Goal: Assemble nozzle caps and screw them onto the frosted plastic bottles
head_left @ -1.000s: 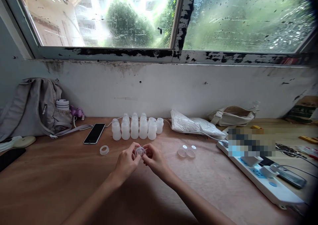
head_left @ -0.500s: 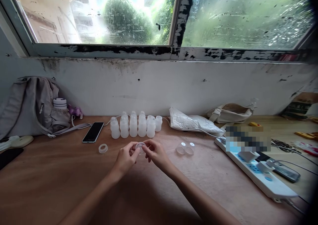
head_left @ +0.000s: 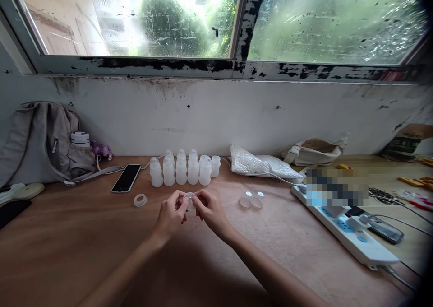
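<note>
Both hands meet over the middle of the table around a small, clear round plastic piece (head_left: 190, 202), which looks like a ring or cap. My left hand (head_left: 172, 213) pinches its left side with thumb and fingers. On its right side, my right hand (head_left: 209, 210) grips in the same way, fingers curled behind. Its underside is partly hidden by the fingers. A loose translucent ring (head_left: 140, 200) lies to the left of my hands. Two clear round caps (head_left: 251, 202) with small white pieces rest to the right. Behind my hands stand several frosted plastic bottles (head_left: 181, 171) in rows.
A phone (head_left: 126, 179) lies left of the bottles, near a grey backpack (head_left: 47, 140). A silvery-white plastic packet (head_left: 264, 164) is against the wall. A white power strip (head_left: 352, 234) with plugs and cables runs along the right, beside a beige bag (head_left: 314, 153).
The whole view has shifted slightly. My hands keep their pinch on the clear round piece, with only small finger movements; the other things stay put.
</note>
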`<state>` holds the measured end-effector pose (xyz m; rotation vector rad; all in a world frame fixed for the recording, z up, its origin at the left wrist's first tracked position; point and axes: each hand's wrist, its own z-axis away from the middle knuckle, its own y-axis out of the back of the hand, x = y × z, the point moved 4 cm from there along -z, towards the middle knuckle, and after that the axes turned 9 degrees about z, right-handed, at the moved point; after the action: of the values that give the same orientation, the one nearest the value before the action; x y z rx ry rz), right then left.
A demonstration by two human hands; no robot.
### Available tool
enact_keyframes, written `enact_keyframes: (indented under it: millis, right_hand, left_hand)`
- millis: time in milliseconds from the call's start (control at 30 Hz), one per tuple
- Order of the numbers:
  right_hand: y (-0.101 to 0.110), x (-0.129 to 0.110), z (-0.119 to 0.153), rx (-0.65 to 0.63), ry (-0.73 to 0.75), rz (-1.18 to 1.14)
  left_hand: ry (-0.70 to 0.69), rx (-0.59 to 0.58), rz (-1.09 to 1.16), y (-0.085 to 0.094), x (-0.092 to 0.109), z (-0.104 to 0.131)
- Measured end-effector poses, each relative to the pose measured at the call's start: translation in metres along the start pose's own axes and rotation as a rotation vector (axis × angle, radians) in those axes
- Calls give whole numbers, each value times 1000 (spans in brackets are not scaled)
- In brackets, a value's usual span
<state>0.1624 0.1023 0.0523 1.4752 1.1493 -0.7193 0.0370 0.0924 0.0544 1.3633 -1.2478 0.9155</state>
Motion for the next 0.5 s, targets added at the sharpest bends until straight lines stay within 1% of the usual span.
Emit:
enact_keyframes:
  millis: [167, 300, 500]
  right_hand:
    - [-1, 4, 0, -7, -22, -46]
    - [-1, 7, -2, -37, -53, -145]
    - [1, 4, -5, -63, -48, -248]
  left_hand:
    - [10, -3, 12, -1, 0, 0]
    - [15, -6, 14, 0, 4, 1]
    - [27, 1, 2, 2, 9, 1]
